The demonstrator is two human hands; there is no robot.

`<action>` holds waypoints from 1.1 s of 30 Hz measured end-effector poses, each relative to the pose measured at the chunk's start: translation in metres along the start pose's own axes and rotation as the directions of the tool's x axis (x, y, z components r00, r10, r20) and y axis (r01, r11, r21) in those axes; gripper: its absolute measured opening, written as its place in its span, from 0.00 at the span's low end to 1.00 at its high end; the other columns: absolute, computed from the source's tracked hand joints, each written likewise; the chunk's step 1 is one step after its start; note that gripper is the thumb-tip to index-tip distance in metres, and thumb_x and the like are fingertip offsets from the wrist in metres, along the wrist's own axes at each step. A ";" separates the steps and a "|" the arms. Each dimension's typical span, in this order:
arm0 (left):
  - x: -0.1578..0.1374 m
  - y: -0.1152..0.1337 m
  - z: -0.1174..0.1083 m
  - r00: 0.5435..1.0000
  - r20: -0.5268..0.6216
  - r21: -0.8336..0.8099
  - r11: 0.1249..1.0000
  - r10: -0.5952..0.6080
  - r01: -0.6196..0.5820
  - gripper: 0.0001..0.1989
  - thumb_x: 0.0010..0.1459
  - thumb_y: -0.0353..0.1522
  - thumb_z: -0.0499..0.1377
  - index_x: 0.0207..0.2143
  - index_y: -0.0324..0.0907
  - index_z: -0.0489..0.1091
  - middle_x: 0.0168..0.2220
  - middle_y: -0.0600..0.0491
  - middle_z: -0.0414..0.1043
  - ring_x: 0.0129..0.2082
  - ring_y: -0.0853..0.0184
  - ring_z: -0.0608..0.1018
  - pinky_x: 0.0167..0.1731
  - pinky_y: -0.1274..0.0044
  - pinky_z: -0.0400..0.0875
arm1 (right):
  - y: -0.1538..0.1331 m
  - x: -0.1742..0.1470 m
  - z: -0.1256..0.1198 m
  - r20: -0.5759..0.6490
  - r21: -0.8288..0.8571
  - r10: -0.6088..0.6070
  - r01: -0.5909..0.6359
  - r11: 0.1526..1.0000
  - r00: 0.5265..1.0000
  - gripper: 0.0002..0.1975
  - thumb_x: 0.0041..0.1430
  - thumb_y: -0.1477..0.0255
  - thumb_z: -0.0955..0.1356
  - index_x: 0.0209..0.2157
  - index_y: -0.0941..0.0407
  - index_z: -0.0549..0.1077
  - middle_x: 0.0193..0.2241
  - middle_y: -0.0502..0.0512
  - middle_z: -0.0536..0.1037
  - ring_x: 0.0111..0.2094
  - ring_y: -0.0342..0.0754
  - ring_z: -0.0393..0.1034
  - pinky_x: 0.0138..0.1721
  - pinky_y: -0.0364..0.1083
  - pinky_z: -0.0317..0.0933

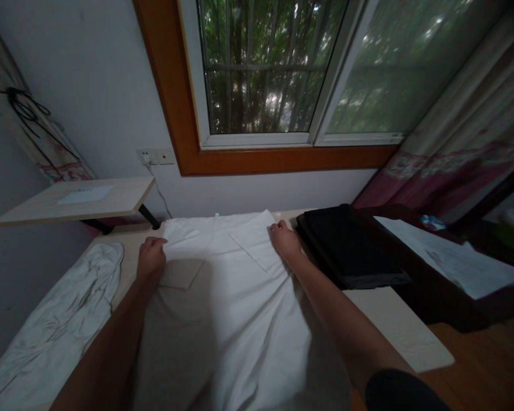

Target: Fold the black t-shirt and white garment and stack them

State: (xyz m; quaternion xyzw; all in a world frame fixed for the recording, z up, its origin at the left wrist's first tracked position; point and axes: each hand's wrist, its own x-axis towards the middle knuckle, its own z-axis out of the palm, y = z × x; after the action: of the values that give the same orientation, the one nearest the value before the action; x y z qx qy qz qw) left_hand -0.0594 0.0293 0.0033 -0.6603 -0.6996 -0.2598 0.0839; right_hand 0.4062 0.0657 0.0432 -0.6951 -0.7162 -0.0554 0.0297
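Observation:
White trousers (240, 297) lie spread over the table with the waistband at the far end, toward the wall. A patch pocket shows on the left half, and a slanted seam runs across the right half. Creases cross the right leg, and the lower legs run out of the bottom of the view. My left hand (151, 258) pinches the left edge near the waist. On the opposite side, my right hand (286, 240) has its fingers closed on the right edge near the upper corner.
A crumpled white cloth (64, 319) lies at the left under a raised wooden shelf (124, 194) bearing a paper. Folded black fabric (342, 245) is stacked at the right, near a dark surface with a white sheet (449, 257). A window (265, 68) and wall are behind.

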 end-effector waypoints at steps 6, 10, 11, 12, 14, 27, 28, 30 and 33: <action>0.006 0.003 0.002 1.000 0.023 0.018 1.000 -0.019 0.018 0.21 0.59 0.24 0.49 0.47 0.40 0.77 0.48 0.44 0.70 0.46 0.58 0.74 0.56 0.64 0.68 | 0.001 -0.001 -0.001 0.003 -0.021 0.032 -0.032 0.999 0.999 0.18 0.74 0.73 0.55 0.57 0.56 0.69 0.56 0.68 0.67 0.39 0.49 0.75 0.39 0.46 0.67; -0.004 0.011 -0.007 0.999 0.009 -0.024 0.999 -0.041 0.041 0.20 0.59 0.26 0.50 0.49 0.41 0.76 0.49 0.43 0.69 0.48 0.58 0.74 0.58 0.64 0.67 | 0.005 -0.013 0.000 -0.046 -0.006 0.057 -0.057 0.998 0.997 0.18 0.74 0.72 0.56 0.57 0.56 0.69 0.56 0.67 0.67 0.41 0.50 0.74 0.38 0.46 0.66; -0.008 0.012 -0.009 0.999 0.008 -0.037 0.998 -0.041 0.041 0.20 0.60 0.27 0.51 0.50 0.41 0.76 0.50 0.43 0.68 0.49 0.57 0.74 0.59 0.64 0.67 | 0.006 -0.018 0.001 -0.063 0.003 0.065 -0.065 0.998 0.996 0.17 0.74 0.71 0.56 0.56 0.56 0.70 0.55 0.66 0.68 0.42 0.51 0.74 0.38 0.45 0.65; -0.013 0.013 -0.012 0.999 0.011 -0.048 0.998 -0.041 0.042 0.20 0.60 0.28 0.51 0.51 0.40 0.75 0.50 0.43 0.67 0.50 0.57 0.74 0.60 0.64 0.66 | 0.008 -0.024 0.002 -0.077 0.010 0.073 -0.072 0.997 0.994 0.17 0.74 0.69 0.57 0.56 0.56 0.70 0.54 0.66 0.68 0.43 0.51 0.73 0.39 0.45 0.65; -0.025 0.011 -0.017 0.998 0.032 -0.062 0.997 -0.049 0.051 0.20 0.61 0.31 0.51 0.53 0.41 0.74 0.51 0.43 0.66 0.52 0.56 0.74 0.61 0.64 0.65 | 0.013 -0.036 0.004 -0.096 0.020 0.083 -0.082 0.996 0.992 0.17 0.74 0.67 0.58 0.55 0.55 0.71 0.52 0.64 0.69 0.44 0.52 0.72 0.39 0.45 0.64; -0.059 -0.019 -0.034 0.988 0.143 -0.073 0.995 -0.062 0.073 0.22 0.64 0.37 0.48 0.55 0.42 0.71 0.49 0.44 0.75 0.51 0.55 0.75 0.56 0.65 0.69 | 0.025 -0.068 0.007 -0.056 0.072 0.062 -0.058 0.996 0.997 0.21 0.77 0.63 0.53 0.59 0.50 0.70 0.49 0.59 0.74 0.39 0.49 0.75 0.37 0.45 0.63; -0.056 -0.019 -0.032 0.989 0.134 -0.067 0.995 -0.058 0.067 0.22 0.64 0.36 0.48 0.54 0.42 0.72 0.48 0.44 0.75 0.50 0.55 0.76 0.55 0.66 0.69 | 0.024 -0.067 0.007 -0.057 0.070 0.062 -0.057 0.996 0.996 0.22 0.77 0.62 0.53 0.59 0.49 0.70 0.49 0.59 0.74 0.39 0.49 0.76 0.37 0.45 0.64; -0.049 -0.020 -0.028 0.992 0.119 -0.056 0.997 -0.045 0.052 0.21 0.64 0.35 0.48 0.54 0.43 0.73 0.46 0.45 0.75 0.48 0.56 0.76 0.55 0.66 0.69 | 0.023 -0.064 0.006 -0.060 0.063 0.058 -0.054 0.997 0.997 0.23 0.77 0.62 0.52 0.59 0.50 0.70 0.50 0.60 0.74 0.39 0.49 0.76 0.37 0.45 0.64; -0.038 -0.021 -0.022 0.995 0.092 -0.039 0.999 -0.024 0.028 0.22 0.64 0.34 0.48 0.54 0.43 0.74 0.45 0.44 0.75 0.48 0.56 0.76 0.56 0.67 0.68 | 0.022 -0.059 0.005 -0.051 0.050 0.054 -0.051 0.997 0.997 0.23 0.77 0.62 0.52 0.59 0.51 0.70 0.50 0.61 0.74 0.39 0.50 0.76 0.37 0.45 0.65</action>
State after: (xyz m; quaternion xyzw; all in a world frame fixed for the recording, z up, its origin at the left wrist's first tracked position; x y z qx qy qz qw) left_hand -0.0806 -0.0147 -0.0010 -0.6639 -0.7060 -0.2442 0.0349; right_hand 0.4297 0.0081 0.0318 -0.7111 -0.6978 -0.0555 0.0666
